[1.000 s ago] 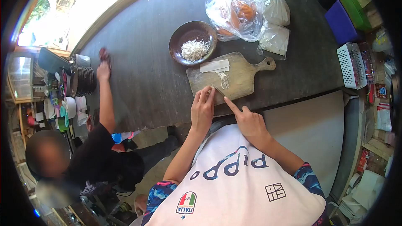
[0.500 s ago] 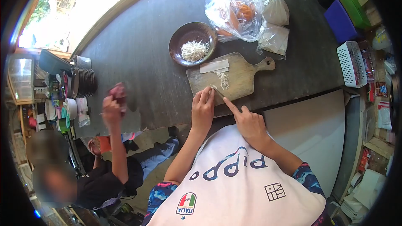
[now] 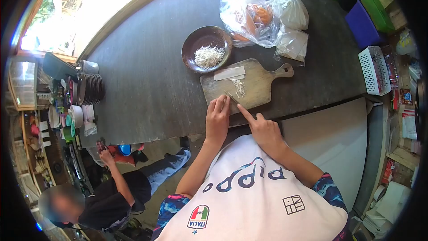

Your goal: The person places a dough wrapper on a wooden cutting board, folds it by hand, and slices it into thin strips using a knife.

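Observation:
On the wooden cutting board, my right hand grips a knife, index finger stretched along its back; the handle is hidden in the palm. Just left of the blade, the bunched fingertips of my left hand press down on the board's near edge, hiding whatever is under them. Thin pale strips lie loose beyond the blade. Flat pale slices rest at the board's far left part. Past them, a dark round dish holds a heap of fine white shreds.
Clear plastic bags with orange pieces and white bags stand beyond the board. A stack of dark plates is at the table's left end. At lower left a co-worker leans by the table. A white basket stands right.
The co-worker's hand with a dark reddish thing has drawn back from over the table to its left edge. My hands and the knife stay nearly in place; the view shifts slightly.

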A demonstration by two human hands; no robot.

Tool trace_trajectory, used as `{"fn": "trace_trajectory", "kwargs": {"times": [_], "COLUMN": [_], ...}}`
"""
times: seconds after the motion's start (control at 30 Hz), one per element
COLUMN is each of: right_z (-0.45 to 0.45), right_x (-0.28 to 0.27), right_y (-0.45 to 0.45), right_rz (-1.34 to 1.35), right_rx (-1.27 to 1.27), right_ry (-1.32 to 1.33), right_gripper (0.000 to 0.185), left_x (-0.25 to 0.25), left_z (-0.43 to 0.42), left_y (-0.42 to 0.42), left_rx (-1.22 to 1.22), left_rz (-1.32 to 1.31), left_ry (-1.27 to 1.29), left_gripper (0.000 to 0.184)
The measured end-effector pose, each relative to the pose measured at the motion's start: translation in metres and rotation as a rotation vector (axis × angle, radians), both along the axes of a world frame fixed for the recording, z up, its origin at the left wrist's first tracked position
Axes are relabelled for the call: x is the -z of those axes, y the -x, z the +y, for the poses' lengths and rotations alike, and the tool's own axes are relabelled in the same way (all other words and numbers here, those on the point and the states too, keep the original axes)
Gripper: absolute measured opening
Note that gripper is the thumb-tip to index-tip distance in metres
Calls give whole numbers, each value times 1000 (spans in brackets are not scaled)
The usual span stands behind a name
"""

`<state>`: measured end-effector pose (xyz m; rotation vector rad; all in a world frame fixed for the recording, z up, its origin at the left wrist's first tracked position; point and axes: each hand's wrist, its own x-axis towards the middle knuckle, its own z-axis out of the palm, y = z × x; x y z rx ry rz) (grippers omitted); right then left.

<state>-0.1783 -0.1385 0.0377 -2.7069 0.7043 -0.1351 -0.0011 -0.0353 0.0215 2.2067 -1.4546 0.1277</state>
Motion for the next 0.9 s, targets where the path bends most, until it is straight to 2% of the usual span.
{"fn": "trace_trajectory", "kwargs": {"times": [0.07,0.27,0.37,0.67,0.77,0.9], "right_z": [0,-1,-5,-3,-3,-4], "right_x": [14,-5,-10,0,12,0], "right_y": [-9,15,13,8,-8,5], "right_rz": [-46,44,-22,2,-64,-42], "right_rx": [9,-9,-6,-20,1,2], "right_ry": [17,-17,-41,-10,12,-43], "right_gripper": [88,77,75,79,84,83], "left_x": [1,-4,-3,-2,-3,0], "left_z": [1,0,-1,0,1,1], "left_y": [3,3,4,3,5,2], "left_rx": [1,-8,-18,-15,-1,-13], "left_rz": [12,12,36,34,31,14], "left_ry": [-9,0,6,-8,-22,-9], "left_gripper": [42,42,42,43,44,46]}}
